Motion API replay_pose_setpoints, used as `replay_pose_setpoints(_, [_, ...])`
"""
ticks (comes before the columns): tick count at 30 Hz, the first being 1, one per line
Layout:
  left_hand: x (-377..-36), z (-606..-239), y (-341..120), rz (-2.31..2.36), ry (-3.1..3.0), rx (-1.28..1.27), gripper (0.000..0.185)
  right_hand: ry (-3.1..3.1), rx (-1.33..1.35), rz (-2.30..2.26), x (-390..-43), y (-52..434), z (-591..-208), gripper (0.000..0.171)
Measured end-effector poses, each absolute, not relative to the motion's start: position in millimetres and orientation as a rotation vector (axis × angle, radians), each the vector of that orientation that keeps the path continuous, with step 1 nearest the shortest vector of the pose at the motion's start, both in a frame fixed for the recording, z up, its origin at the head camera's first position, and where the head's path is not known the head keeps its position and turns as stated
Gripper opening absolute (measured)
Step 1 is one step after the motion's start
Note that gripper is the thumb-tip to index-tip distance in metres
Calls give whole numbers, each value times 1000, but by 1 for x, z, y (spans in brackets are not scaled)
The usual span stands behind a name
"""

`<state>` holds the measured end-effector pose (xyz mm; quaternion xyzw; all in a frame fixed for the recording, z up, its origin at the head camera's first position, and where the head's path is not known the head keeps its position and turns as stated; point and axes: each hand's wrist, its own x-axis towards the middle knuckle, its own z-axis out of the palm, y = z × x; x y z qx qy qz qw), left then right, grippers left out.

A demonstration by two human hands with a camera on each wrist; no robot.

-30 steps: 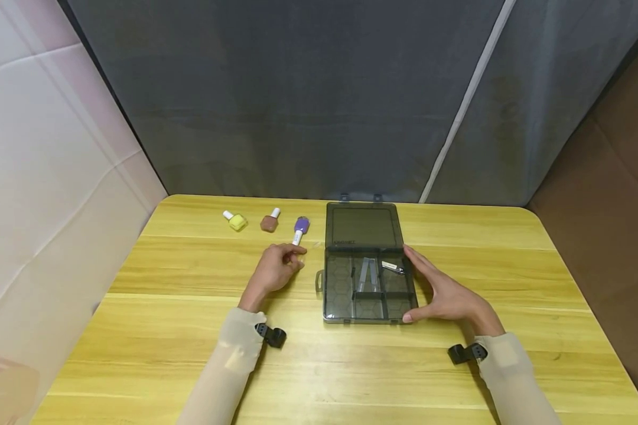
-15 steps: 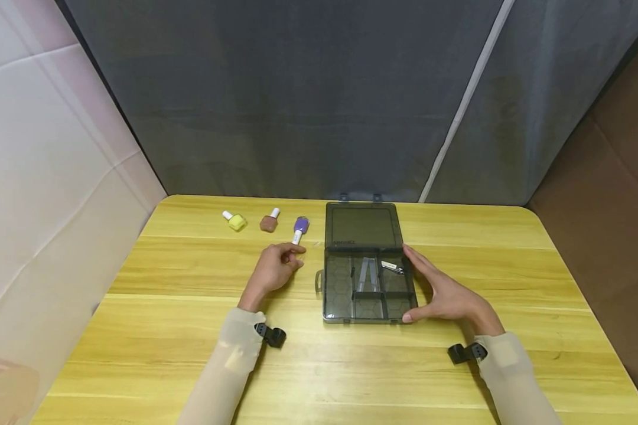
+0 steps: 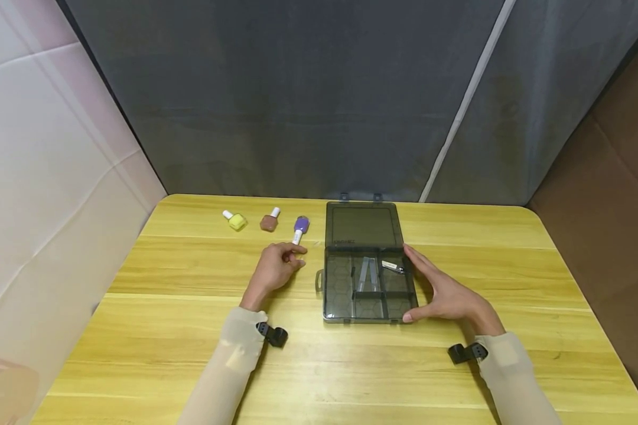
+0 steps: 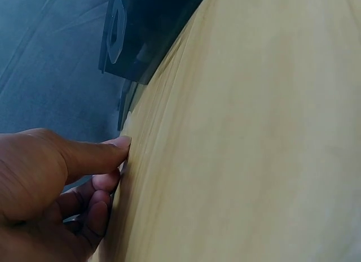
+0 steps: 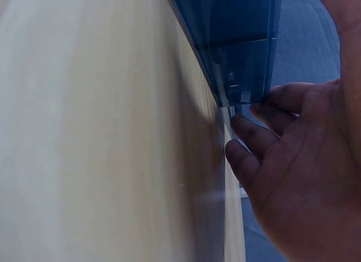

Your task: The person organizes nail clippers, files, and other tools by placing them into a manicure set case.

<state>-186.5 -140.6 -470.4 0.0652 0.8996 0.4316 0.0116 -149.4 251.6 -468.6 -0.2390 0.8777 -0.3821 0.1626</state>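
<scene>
Our hands at the open storage box

Our right hand (image 3: 446,292) rests with relaxed, straight fingers against the right wall of the smoky compartment box (image 3: 369,289) (mid-table, lid laid back); our left hand (image 3: 276,267), loosely curled and holding nothing, lies near the purple polish bottle (image 3: 299,228).

A smoky grey translucent plastic organiser box (image 3: 369,289) lies open flat on the table, lid (image 3: 364,226) folded back, its divided compartments holding small metal tools; a purple nail polish bottle with white cap (image 3: 300,229) lies left of it
</scene>
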Motion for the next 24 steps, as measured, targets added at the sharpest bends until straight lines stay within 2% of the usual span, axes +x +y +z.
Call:
replay_pose_setpoints(15, [-186,-468,-143,1413,2789,214,17,2493,-690,-1117,-148,251,-467,140])
replay_pose_setpoints(24, [-184,-461,-140,1467,2793,290,22,2492,-696,-1111,-148,249,-466,140])
